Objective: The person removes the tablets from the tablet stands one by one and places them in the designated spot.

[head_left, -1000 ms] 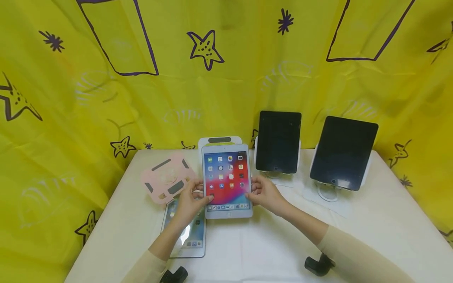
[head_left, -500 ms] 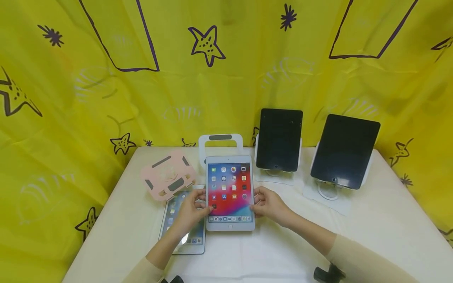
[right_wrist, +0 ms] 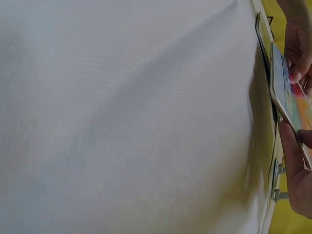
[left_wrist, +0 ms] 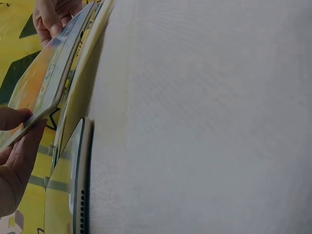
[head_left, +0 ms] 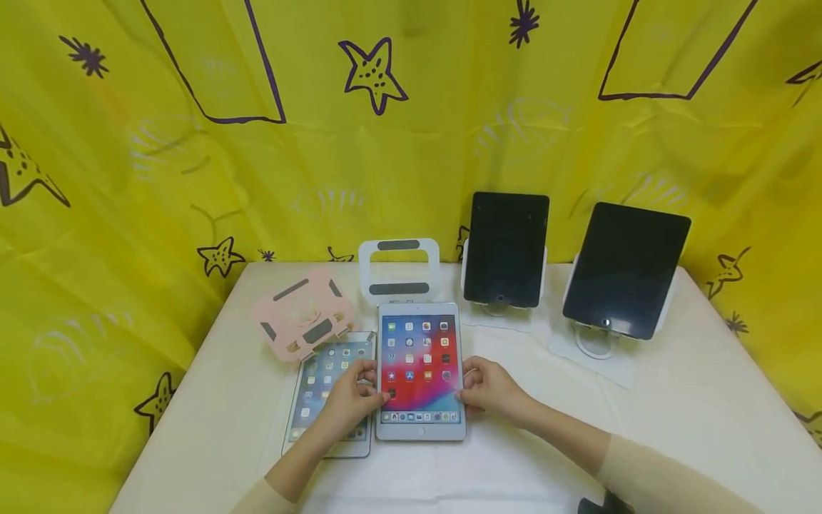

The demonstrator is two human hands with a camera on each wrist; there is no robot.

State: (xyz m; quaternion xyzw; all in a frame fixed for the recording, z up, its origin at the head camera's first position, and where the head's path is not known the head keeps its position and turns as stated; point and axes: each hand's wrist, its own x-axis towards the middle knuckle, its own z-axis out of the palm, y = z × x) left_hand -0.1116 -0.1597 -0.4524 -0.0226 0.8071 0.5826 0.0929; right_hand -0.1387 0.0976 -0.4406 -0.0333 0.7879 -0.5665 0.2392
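A white-framed tablet (head_left: 421, 371) with a lit screen of app icons is held between both hands, low over the table. My left hand (head_left: 349, 392) pinches its left edge, thumb on the front. On the opposite edge my right hand (head_left: 494, 389) grips it the same way. Both wrist views show a gap between this tablet and the tabletop, with fingers beneath it. A second lit tablet (head_left: 306, 400) lies on the table under my left forearm, partly hidden. Just beyond the held tablet stands a white tablet stand (head_left: 399, 288) with grey pads.
A pink stand (head_left: 305, 314) with grey pads is at the left, overlapping the lying tablet's top. At the back right, two dark tablets rest on white stands, one upright (head_left: 505, 250) and one tilted (head_left: 626, 271). A yellow patterned curtain (head_left: 411, 164) hangs behind the table.
Both hands have brought the held tablet down and toward me, away from the white stand. The stand's frame and lower pad, covered before, now show.
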